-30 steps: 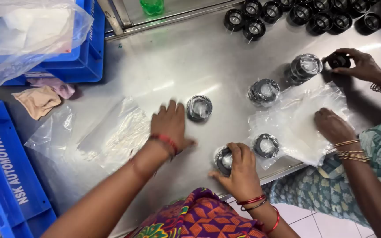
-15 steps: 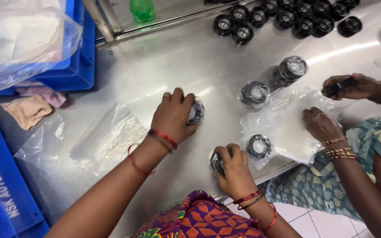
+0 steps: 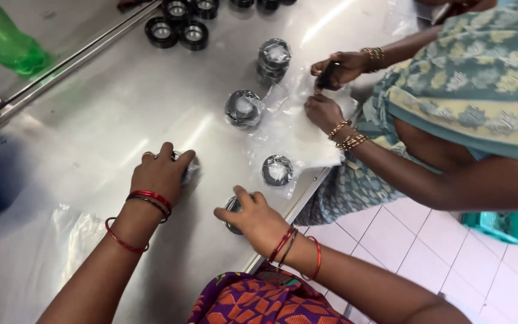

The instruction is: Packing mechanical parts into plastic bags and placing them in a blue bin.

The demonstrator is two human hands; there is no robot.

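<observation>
On a stainless steel table [image 3: 121, 108], the left hand [image 3: 162, 174] cups a plastic-wrapped round black bearing [image 3: 187, 168], fingers curled over it. The right hand [image 3: 258, 221] grips a second wrapped bearing [image 3: 231, 207] near the table edge, thumb and fingers clamped around it. A co-worker's hands [image 3: 325, 111] press a clear plastic bag [image 3: 295, 141] just beyond the fingertips.

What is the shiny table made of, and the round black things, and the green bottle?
Table: likely stainless steel, brushed, with bright glare streaks. Round black parts: probably metal rings, dark with shiny centres; hard to tell. Wrapped one: thin clear plastic film, crinkled. Green bottle: see-through plastic, seemingly.
</observation>
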